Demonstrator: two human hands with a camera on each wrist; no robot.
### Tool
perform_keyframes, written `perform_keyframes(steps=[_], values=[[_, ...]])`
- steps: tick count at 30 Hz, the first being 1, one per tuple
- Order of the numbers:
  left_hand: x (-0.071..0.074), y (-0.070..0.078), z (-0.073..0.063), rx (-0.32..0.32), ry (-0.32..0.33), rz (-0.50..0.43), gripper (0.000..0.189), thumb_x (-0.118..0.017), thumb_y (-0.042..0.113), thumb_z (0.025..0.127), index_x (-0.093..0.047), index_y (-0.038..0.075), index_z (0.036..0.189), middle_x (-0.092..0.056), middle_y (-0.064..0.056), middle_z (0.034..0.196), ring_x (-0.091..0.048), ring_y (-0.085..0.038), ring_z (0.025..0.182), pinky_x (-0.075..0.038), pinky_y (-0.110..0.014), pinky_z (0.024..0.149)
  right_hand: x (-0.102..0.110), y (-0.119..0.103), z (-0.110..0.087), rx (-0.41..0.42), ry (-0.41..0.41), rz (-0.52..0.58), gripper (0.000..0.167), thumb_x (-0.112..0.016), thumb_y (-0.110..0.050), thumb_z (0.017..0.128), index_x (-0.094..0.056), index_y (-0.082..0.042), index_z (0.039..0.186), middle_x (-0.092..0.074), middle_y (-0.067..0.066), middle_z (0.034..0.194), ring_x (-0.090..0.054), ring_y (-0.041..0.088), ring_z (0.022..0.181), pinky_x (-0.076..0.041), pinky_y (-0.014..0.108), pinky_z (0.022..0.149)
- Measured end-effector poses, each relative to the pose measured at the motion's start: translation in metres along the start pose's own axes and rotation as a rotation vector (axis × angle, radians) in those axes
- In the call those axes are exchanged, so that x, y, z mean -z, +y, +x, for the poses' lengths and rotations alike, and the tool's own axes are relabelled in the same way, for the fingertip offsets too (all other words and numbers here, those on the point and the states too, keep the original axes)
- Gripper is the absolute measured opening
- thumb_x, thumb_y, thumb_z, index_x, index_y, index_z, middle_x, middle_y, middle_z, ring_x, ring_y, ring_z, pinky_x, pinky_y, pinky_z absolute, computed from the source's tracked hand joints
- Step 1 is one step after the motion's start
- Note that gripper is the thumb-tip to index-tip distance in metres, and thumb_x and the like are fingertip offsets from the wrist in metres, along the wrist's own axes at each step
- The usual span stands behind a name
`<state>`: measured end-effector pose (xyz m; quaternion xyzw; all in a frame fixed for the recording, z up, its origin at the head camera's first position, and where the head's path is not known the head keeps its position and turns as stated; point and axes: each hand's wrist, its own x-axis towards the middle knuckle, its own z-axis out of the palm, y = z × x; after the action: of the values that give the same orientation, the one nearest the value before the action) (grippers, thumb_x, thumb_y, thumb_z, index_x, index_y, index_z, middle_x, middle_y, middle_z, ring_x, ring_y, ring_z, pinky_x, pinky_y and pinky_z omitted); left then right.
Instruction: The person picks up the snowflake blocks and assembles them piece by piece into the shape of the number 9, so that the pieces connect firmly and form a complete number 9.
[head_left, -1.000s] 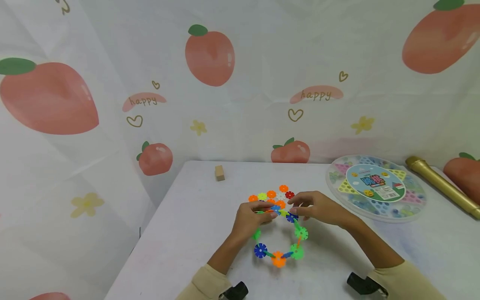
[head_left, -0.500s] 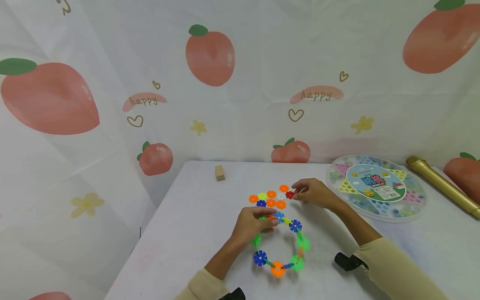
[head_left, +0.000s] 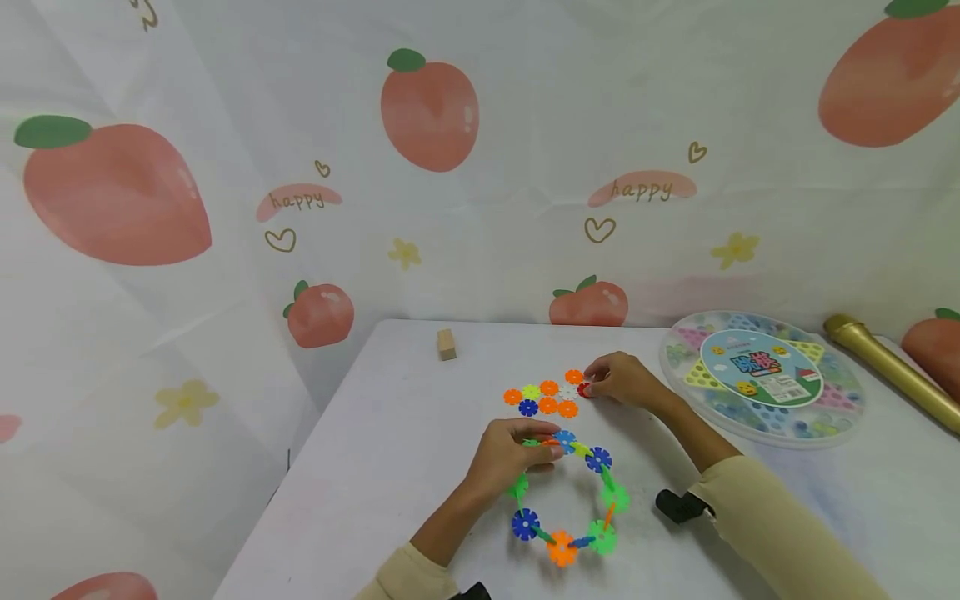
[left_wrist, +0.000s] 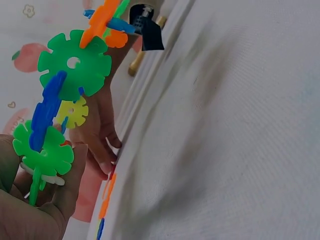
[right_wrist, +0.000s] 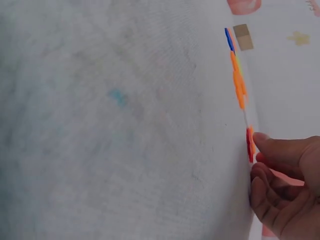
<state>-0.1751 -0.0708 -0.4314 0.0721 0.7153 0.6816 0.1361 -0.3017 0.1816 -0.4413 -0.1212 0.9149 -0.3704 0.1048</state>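
Note:
My left hand (head_left: 510, 454) grips a ring of linked plastic snowflake discs (head_left: 602, 537) by its far left side. The ring has green, blue, orange and yellow pieces and is tilted up over the table. In the left wrist view, thumb and fingers pinch a green snowflake disc (left_wrist: 44, 150), with a blue one slotted into it. My right hand (head_left: 624, 381) reaches to the loose pieces at the back and has its thumb and fingertips on the edge of a red snowflake disc (head_left: 584, 390). The right wrist view shows that red disc flat on the table, right at the fingertips.
Several loose orange snowflake discs (head_left: 548, 406) lie beyond the ring, with a dark blue disc (head_left: 528, 407) among them. A wooden block (head_left: 446, 344) stands at the back left. To the right are a round game case (head_left: 690, 417) and a gold microphone (head_left: 892, 367).
My right hand has left the ring's far side and moved back to the red disc. The left hand has brought the ring slightly nearer to me.

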Motion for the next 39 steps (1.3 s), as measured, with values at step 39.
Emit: perform_keyframes(steps=[39], values=[[-0.001, -0.004, 0.006, -0.025, -0.008, 0.011, 0.023, -0.083, 0.007, 0.092, -0.082, 0.006, 0.115, -0.075, -0.007, 0.103, -0.078, -0.033, 0.096, -0.065, -0.037, 0.082, 0.007, -0.013, -0.057, 0.119, -0.057, 0.129, 0.011, -0.077, -0.019, 0.098, -0.080, -0.010, 0.102, -0.079, 0.000, 0.095, -0.065, 0.022, 0.083, -0.056, 0.029, 0.067]])
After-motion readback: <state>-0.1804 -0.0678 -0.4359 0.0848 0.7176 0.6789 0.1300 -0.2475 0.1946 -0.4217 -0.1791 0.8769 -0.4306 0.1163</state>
